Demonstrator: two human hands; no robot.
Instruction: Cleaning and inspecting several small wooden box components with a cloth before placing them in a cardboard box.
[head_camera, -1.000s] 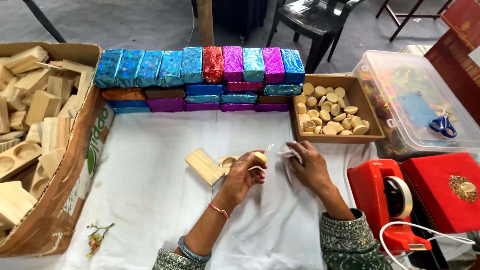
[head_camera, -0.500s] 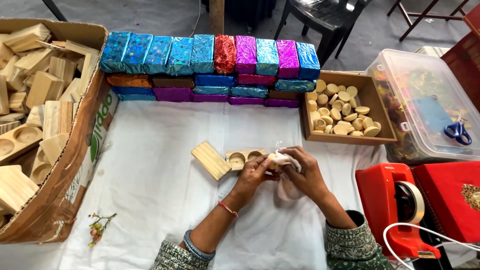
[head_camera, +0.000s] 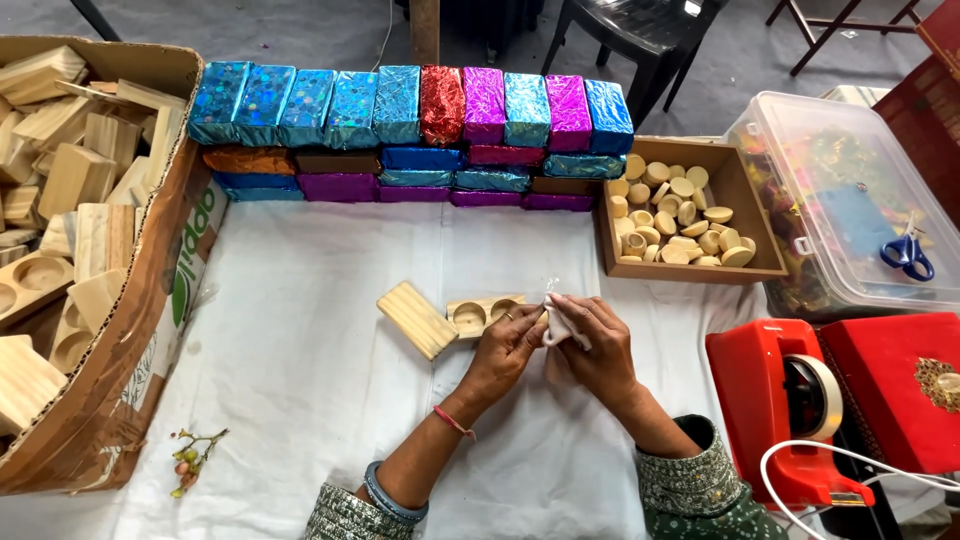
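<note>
Between both hands, just right of a pale wooden block with two round hollows: small white crumpled wrapper, pinched by right hand and left hand. Thin, soft; likely to tear or slip if tugged. Left of block, ridged wooden slab; behind, shiny foil-wrapped bricks.

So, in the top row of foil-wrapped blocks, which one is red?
The red foil-wrapped block is the sixth from the left in the top row, between a blue one and a magenta one. The other top-row blocks are blue or magenta.
</note>
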